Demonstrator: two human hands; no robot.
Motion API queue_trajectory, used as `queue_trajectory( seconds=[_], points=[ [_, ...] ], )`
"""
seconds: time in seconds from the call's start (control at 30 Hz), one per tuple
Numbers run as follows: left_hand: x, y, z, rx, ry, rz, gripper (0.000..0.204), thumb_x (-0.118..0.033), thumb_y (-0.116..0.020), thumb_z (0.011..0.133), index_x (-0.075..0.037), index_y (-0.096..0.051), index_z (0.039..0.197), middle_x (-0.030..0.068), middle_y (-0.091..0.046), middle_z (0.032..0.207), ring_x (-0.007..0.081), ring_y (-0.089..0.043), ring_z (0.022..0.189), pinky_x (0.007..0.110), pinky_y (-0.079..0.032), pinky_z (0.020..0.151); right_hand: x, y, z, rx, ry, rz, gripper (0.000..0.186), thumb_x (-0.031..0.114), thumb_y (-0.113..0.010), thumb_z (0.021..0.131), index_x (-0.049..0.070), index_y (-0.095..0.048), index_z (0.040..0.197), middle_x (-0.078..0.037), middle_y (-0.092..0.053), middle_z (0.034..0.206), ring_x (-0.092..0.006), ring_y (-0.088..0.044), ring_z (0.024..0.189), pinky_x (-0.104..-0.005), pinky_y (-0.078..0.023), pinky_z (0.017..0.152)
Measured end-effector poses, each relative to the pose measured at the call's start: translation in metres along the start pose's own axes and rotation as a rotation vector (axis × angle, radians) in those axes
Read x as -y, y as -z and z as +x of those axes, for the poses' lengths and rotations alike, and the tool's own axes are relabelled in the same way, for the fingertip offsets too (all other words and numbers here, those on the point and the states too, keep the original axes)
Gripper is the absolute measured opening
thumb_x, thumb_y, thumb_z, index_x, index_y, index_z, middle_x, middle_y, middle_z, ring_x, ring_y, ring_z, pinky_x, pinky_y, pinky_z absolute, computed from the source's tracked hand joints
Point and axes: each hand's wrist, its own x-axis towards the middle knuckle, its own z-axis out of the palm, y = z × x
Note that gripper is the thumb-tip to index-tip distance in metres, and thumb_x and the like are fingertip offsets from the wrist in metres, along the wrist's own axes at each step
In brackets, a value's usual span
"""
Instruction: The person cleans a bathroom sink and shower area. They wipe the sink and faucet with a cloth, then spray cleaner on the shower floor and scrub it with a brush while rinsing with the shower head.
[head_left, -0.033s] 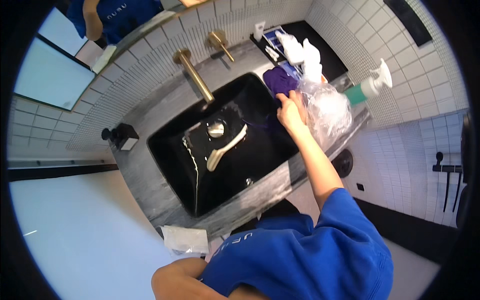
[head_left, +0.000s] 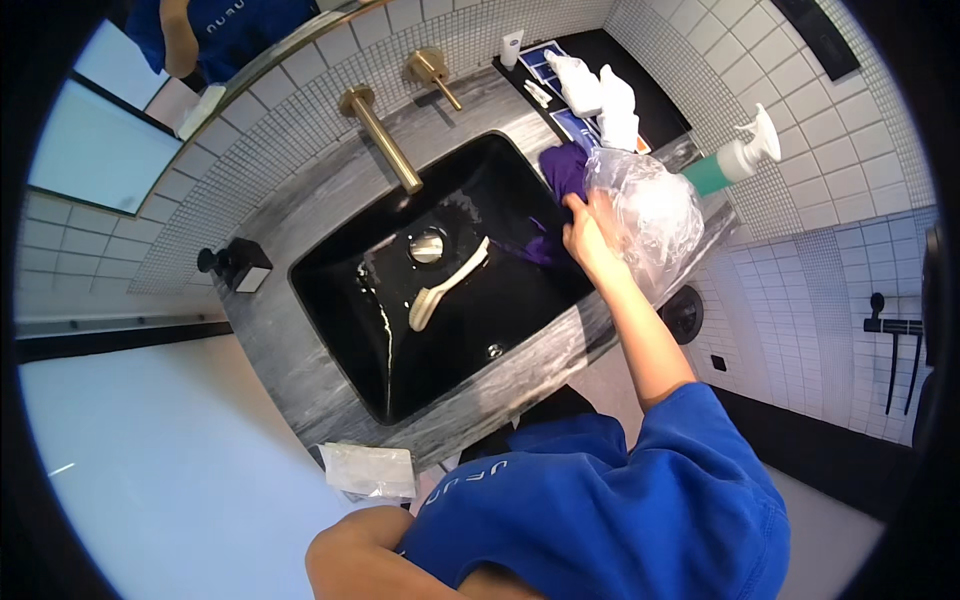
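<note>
Change at the purple cloth point(head_left: 562, 170): it lies slightly nearer to me than an instant ago, my fingertips have come back with it, and its outline is narrower.
What that means: I judge that I am drawing the cloth toward me, at the rim of the black sink point(head_left: 455, 375).
Right hand point(head_left: 594, 238): fingers partly curled, fingertips against the cloth's near edge; whether they grip it I cannot tell.
Left hand: out of view, so I cannot tell how open it is or what it holds.
Cloth's look: deep purple, bunched and creased, just beyond my right fingertips.
Right of that hand: a crinkled clear plastic bag point(head_left: 660, 215) right beside it, then a spray bottle point(head_left: 722, 166) of green liquid, tilted.
Left of that hand: the scrub brush point(head_left: 448, 286) in the basin, bristles showing, well apart from my fingers.
</note>
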Motion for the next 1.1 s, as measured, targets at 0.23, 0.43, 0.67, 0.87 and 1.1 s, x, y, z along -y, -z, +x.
queue_trajectory(
  seconds=[0.23,0.43,0.67,0.87,1.1],
  points=[
    [0.031,-0.013,0.017,0.126,-0.045,-0.092,0.03,-0.019,-0.037,0.096,-0.003,-0.061,0.086,0.0168,-0.059,0.091,0.0366,-0.06,0.09,0.052,-0.047,0.08,0.047,0.094,-0.076,0.313,0.066,-0.02,0.029,0.013,-0.065,0.064,0.013,-0.067,0.093,-0.014,-0.056,0.089,-0.0314,-0.056,0.091,-0.0404,-0.05,0.077],
    [0.091,-0.003,0.016,-0.043,0.097,-0.31,0.022,-0.018,-0.055,0.086,0.001,-0.064,0.092,0.0183,-0.063,0.095,0.0329,-0.062,0.082,0.046,-0.049,0.075,0.035,0.103,-0.137,0.12,0.247,0.237,0.036,0.013,-0.067,0.061,0.017,-0.066,0.096,-0.014,-0.055,0.107,-0.0314,-0.055,0.097,-0.04,-0.052,0.074],
    [0.31,-0.003,0.018,-0.419,0.838,1.123,0.098,-0.039,-0.083,0.056,-0.019,-0.038,0.14,0.026,-0.03,0.14,0.0416,-0.028,0.131,0.052,-0.027,0.105,0.008,0.073,-0.152,0.438,0.329,0.575,0.043,0.037,-0.056,0.081,0.025,-0.058,0.121,-0.016,-0.049,0.124,-0.0335,-0.047,0.11,-0.0508,-0.036,0.095],
    [0.386,0.016,0.019,-0.371,1.187,1.305,0.099,-0.027,-0.083,0.058,-0.017,-0.032,0.143,0.0255,-0.039,0.132,0.041,-0.048,0.114,0.048,-0.039,0.096,-0.043,0.085,-0.159,0.351,0.638,0.617,0.032,0.013,-0.066,0.071,0.016,-0.063,0.102,-0.009,-0.057,0.111,-0.031,-0.051,0.109,-0.0442,-0.045,0.083],
    [0.395,0.029,0.005,-0.722,1.348,0.852,0.097,-0.008,-0.074,0.065,-0.01,-0.02,0.145,0.0263,-0.045,0.132,0.0391,-0.047,0.12,0.039,-0.042,0.097,-0.134,0.128,-0.136,0.379,0.817,0.512,0.029,0.015,-0.066,0.065,0.02,-0.067,0.094,-0.005,-0.057,0.115,-0.0272,-0.05,0.107,-0.0364,-0.046,0.074]
  ],
)
